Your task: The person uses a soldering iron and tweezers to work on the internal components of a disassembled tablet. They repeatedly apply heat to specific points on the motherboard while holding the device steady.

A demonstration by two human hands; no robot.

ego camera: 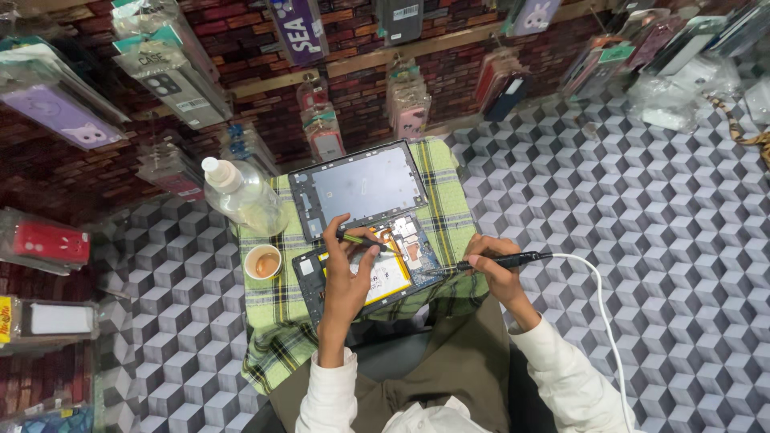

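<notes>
Down on the green plaid cloth [281, 321] lies an opened tablet [377, 269], its long axis running from lower left to upper right, the yellow battery [391, 282] showing at its middle and the circuit board [411, 239] at its upper right end. Both hands work over it. The left hand [346, 277] rests on the battery side, fingers pressed together around a thin green-handled tool [362, 240] that points right toward the board. The right hand [493, 269] sits just off the tablet's right edge, pinching a black soldering iron [497, 260] whose long axis lies nearly level, tip aimed left at the board; its white cord [597, 305] trails off right and down. So the board lies between the two tool tips, left of the right hand and up-right of the left, and the left hand is the nearer.

Just beyond the tablet lies its detached grey back cover [361, 188], tilted the same way. Left of that stands a clear plastic bottle [241, 196] with a white cap, and near it a small cup [263, 261] of brownish liquid.

Against the brick-patterned wall hang phone cases in clear flat packets [168, 68]: a lilac one far left, pink ones at the centre, a red one low on the left. More packets lie at upper right on the cube-patterned floor [642, 224].
</notes>
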